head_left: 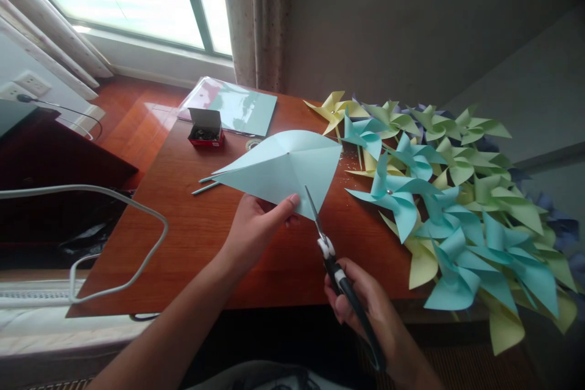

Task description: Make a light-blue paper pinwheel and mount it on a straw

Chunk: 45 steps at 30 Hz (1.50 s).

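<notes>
A light-blue sheet of paper (278, 161) with crease lines and a small mark at its middle is held above the table. My left hand (260, 219) pinches its near edge, thumb on top and fingers underneath. In my right hand (361, 295) are scissors (326, 247) with black-and-white handles. Their blades lie at the near right corner of the paper, one blade over its face, pointing inward. Two light-blue sticks (206, 186) poke out from beneath the sheet on the left.
Several finished paper pinwheels (402, 192) in blue, yellow, green and purple crowd the table's right side. An opened small box (205, 129) and plastic-covered sheets (242, 108) lie at the back. A white cable (159, 231) loops over the wooden table's (178, 256) left edge.
</notes>
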Tool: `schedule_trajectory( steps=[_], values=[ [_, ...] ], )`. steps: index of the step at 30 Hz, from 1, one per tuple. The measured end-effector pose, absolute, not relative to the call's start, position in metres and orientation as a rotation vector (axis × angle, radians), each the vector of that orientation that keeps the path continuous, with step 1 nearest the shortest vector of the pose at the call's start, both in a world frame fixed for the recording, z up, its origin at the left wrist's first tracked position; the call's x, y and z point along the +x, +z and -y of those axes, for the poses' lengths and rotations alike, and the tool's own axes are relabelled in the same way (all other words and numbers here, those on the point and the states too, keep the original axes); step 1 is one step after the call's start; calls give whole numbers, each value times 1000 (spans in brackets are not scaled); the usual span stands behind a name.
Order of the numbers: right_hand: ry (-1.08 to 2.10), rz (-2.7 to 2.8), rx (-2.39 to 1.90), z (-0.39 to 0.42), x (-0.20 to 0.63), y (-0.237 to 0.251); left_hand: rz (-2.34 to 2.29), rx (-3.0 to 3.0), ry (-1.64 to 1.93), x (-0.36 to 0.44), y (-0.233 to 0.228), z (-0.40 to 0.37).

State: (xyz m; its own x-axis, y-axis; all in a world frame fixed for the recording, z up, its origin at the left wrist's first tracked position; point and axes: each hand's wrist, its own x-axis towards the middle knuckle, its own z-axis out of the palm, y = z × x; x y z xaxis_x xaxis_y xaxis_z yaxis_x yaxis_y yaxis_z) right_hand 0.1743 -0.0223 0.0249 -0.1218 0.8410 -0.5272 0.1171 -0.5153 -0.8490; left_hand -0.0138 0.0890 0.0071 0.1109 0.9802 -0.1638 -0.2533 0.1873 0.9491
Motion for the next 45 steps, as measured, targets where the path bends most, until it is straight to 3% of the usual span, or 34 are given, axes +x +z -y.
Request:
schedule_trajectory(
  steps=[45],
  values=[
    [1737,1076,-1531,21,174,21,-1039,976,1095,-14,9,-89]
  ],
)
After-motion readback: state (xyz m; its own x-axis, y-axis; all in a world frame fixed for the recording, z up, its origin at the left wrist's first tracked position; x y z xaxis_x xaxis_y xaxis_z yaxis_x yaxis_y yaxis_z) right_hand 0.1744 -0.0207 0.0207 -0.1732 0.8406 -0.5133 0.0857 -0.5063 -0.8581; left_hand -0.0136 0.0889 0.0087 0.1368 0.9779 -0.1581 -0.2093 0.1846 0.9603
